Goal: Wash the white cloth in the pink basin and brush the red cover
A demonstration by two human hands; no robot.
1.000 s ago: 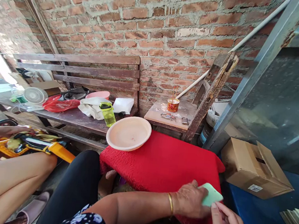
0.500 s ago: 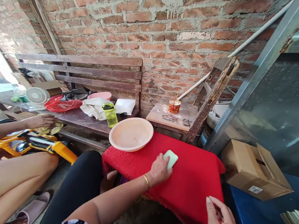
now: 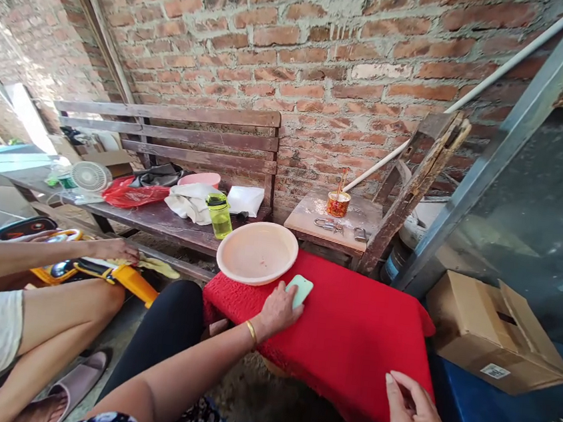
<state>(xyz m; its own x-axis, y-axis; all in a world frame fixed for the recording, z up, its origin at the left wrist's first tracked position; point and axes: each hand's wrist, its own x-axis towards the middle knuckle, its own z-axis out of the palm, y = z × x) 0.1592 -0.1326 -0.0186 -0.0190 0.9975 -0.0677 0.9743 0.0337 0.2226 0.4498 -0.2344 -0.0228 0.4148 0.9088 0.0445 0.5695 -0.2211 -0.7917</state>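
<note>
My left hand, with a gold bangle on its wrist, is closed on a pale green, flat, rounded rectangular object. Whether this is a phone or something else, I cannot tell. The object is on or just over the red cloth that covers a low table. Just beyond that hand, a shallow pale basin stands on the cloth's far left corner. At the table's near right edge is my right hand, its thumb and index finger apart and the other fingers curled, holding nothing visible.
On the left, another person's hand handles a yellowish cloth over a yellow and black toy. A green bottle stands on the wooden bench. Padlocks lie on a chair seat. A cardboard box sits at right.
My left hand has moved left with the pale green object, closer to the basin. The other person's hand has moved right and down with the cloth. My view has shifted slightly left.
</note>
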